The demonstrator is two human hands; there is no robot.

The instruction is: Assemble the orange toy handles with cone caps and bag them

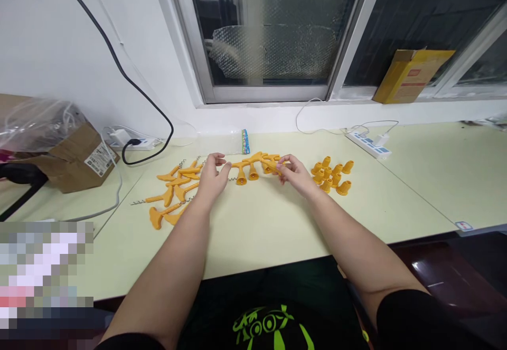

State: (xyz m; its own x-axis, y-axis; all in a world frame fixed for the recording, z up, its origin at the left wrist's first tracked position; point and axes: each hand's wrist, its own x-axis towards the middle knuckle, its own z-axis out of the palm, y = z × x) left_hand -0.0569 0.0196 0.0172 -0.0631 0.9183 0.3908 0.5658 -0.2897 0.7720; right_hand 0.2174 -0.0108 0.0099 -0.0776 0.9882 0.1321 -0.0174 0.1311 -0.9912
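My left hand [214, 175] is beside the left end of a row of yellow corkscrews with bell-shaped caps [241, 175], its thumb and fingers apart and nothing visible between them. At the row's right end, my right hand [293, 175] pinches a yellow corkscrew piece [276, 167]; my fingers partly cover it. Left of my left hand lies a loose pile of yellow T-handled corkscrews [168, 197] with bare metal spirals. Several loose yellow bell-shaped caps [336, 180] stand grouped to the right of my right hand.
Behind the row lies a clear plastic bag [222, 143] with a blue-green end. A cardboard box [85, 160] and black cable [147, 92] are at the left. One white power strip [368, 143] sits back right. The table's front edge runs below my forearms.
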